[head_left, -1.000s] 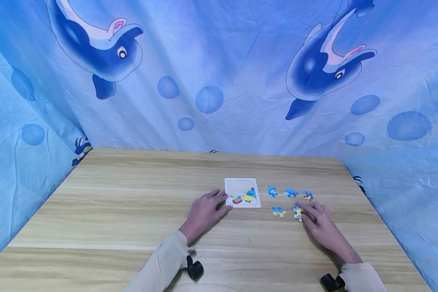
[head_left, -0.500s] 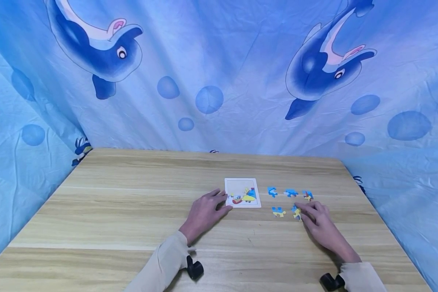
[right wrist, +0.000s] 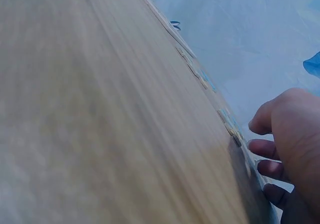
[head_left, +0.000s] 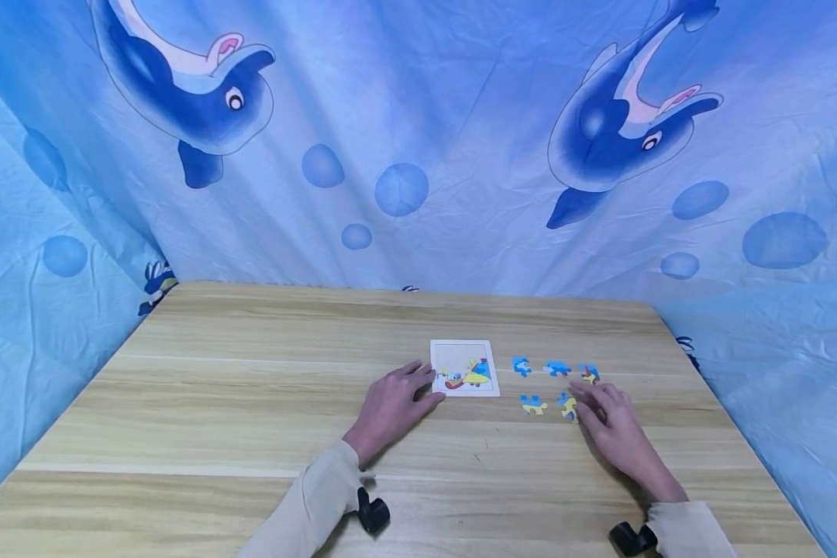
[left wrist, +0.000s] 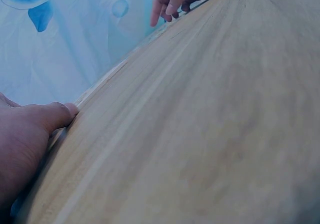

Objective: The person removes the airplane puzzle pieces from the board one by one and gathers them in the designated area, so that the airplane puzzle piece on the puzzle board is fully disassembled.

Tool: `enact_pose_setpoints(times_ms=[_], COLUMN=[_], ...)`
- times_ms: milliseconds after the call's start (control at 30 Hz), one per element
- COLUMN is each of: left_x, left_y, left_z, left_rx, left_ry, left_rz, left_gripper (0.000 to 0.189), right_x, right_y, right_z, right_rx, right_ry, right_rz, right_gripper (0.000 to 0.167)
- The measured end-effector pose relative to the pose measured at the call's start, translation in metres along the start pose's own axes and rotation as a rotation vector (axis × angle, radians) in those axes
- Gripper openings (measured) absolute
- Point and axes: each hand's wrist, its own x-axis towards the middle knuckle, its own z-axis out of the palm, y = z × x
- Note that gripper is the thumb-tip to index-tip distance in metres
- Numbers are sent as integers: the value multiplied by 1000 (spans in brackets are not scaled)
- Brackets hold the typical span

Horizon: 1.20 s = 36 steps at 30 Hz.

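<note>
The white square puzzle board [head_left: 464, 349] lies flat, with part of a cartoon picture filled in along its lower half. Fingers of my left hand [head_left: 394, 407] rest at the board's left edge, thumb at its lower left corner. My right hand [head_left: 617, 430] hovers just right of a blue and yellow puzzle piece [head_left: 567, 405], its fingers loosely bent. In the right wrist view, this puzzle piece [right wrist: 231, 126] lies flat on the table with a small gap to the thumb. Another blue and yellow puzzle piece [head_left: 532, 404] lies left of it.
Above these, a row holds a blue piece [head_left: 521, 366], a second blue piece [head_left: 556, 368] and a piece with red and yellow [head_left: 589, 373]. The wooden table [head_left: 251, 372] ends at a blue dolphin-print curtain [head_left: 460, 155] behind and on both sides.
The puzzle piece by my right hand has turned and shifted slightly left. My right fingers have come off it and moved a little right. My left hand has stayed put.
</note>
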Motion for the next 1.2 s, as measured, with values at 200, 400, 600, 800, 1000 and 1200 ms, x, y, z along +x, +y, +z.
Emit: enact_pose_setpoints(times_ms=[200, 400, 600, 800, 1000, 1200], left_x=[1, 0, 1, 0, 0, 1], left_y=[0, 0, 0, -1, -1, -1], left_z=[1, 1, 1, 2, 1, 0], left_rx=[-1, -3, 4, -2, -5, -8], left_ry=[-2, -4, -2, -15, -18, -20], left_rz=[-6, -4, 2, -8, -13, -14], left_gripper=[44, 44, 45, 45, 45, 45], right_x=[6, 18, 30, 41, 53, 63], right_y=[-6, -18, -32, -48, -59, -68], right_z=[2, 9, 23, 34, 46, 57], right_rx=[8, 60, 89, 114, 149, 149], right_ry=[52, 44, 26, -52, -103, -130], right_rz=[-38, -71, -113, -81, -81, -102], right_gripper=[31, 31, 32, 32, 32, 32])
